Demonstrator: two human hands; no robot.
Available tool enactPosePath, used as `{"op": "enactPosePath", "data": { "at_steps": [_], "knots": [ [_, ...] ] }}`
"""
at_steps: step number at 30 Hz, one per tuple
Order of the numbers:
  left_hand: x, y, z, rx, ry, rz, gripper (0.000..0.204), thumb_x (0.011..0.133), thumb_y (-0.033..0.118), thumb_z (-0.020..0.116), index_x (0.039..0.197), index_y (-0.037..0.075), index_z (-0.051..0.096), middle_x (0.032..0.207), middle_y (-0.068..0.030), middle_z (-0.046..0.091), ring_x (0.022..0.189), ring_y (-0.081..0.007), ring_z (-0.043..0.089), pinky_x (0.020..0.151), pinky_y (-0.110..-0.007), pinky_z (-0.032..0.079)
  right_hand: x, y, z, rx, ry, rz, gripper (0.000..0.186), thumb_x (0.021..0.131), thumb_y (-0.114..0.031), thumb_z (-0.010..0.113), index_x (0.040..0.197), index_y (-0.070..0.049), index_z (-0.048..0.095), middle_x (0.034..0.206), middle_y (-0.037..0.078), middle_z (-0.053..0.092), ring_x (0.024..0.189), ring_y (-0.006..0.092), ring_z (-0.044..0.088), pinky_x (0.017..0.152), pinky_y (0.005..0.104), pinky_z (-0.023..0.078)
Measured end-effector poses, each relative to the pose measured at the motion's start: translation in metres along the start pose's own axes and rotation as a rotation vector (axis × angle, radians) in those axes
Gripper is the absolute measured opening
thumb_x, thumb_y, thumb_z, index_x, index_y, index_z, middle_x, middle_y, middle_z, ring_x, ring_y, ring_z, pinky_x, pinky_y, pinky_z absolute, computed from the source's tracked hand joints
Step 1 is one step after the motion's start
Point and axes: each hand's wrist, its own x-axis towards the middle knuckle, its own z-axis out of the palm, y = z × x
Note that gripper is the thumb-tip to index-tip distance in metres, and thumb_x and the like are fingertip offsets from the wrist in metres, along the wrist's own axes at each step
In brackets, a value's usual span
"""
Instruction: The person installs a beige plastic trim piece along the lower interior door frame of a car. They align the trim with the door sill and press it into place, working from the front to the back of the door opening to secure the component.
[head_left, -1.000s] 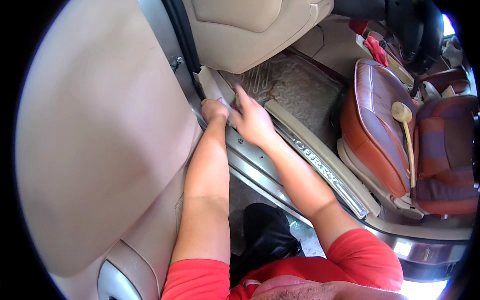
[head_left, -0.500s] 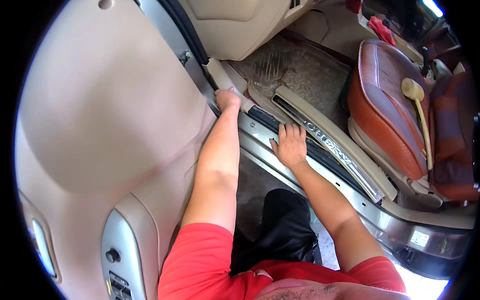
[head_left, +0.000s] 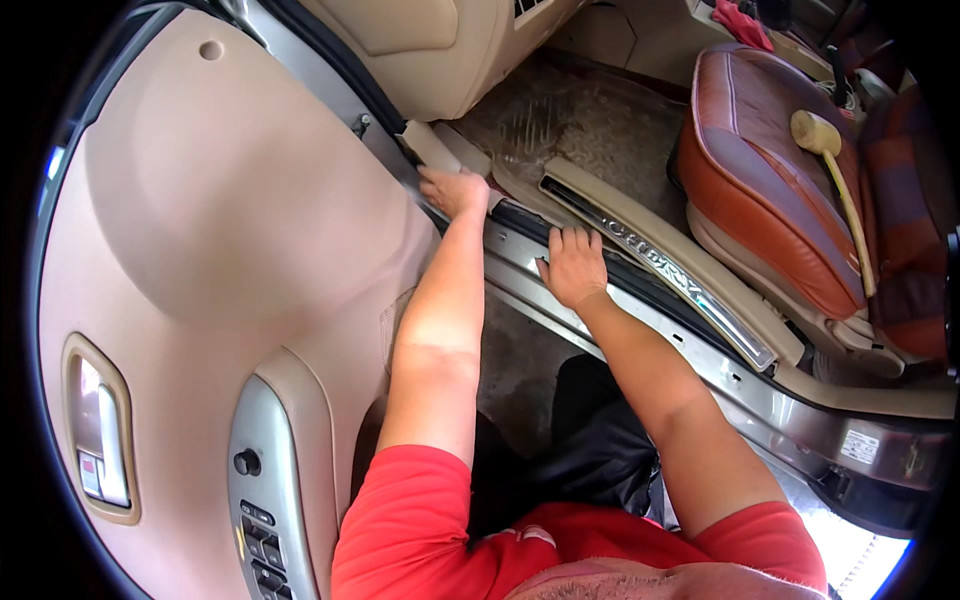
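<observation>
My left hand [head_left: 456, 192] is at the lower end of a beige kick-panel trim [head_left: 430, 146] in the front corner of the car's door opening. Its fingers curl round the trim's outer edge, slightly blurred; the fingertips are partly hidden. On the metal door sill [head_left: 640, 328] rests my right hand [head_left: 577, 268], palm down, fingers stretched over the dark rubber seal [head_left: 524, 222]. Just beyond them, a long beige sill trim with a shiny metal strip [head_left: 650, 255] lies loose-looking along the inner side of the sill.
An open door panel [head_left: 200, 230] fills the left side. A mallet [head_left: 816, 132] with a long handle lies on the brown seat [head_left: 745, 170]. Past the sill is a floor mat [head_left: 590, 115]. A red cloth [head_left: 742, 22] lies at the far right.
My left hand has turned, its fingers shifting outward along the trim's edge. My right hand stays on the sill. The whole view has swung slightly, showing more of the door.
</observation>
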Motion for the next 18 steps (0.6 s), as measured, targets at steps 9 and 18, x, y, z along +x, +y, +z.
{"op": "enactPosePath", "data": {
  "at_steps": [9,18],
  "knots": [
    [0.060,0.029,-0.005,-0.393,0.239,-0.054,0.067,0.085,0.013,0.069,0.144,0.001,0.039,0.139,-0.0279,0.045,0.129,-0.0431,0.046,0.111,-0.047,0.038,0.002,-0.007,0.000,0.002,0.008,-0.016,0.059,0.092,-0.042,0.060,0.131,0.001,0.051,0.122,0.018,0.056,0.119,0.0332,0.049,0.108,0.0504,0.030],
    [0.095,0.038,-0.005,-0.438,0.409,-0.079,0.052,0.080,0.023,0.078,0.117,-0.006,0.058,0.122,-0.0248,0.057,0.113,-0.0412,0.058,0.098,-0.046,0.046,0.003,-0.003,-0.001,0.005,0.023,-0.017,0.057,0.090,-0.041,0.061,0.128,0.001,0.053,0.118,0.018,0.057,0.114,0.0330,0.051,0.106,0.0490,0.033]
  ]
}}
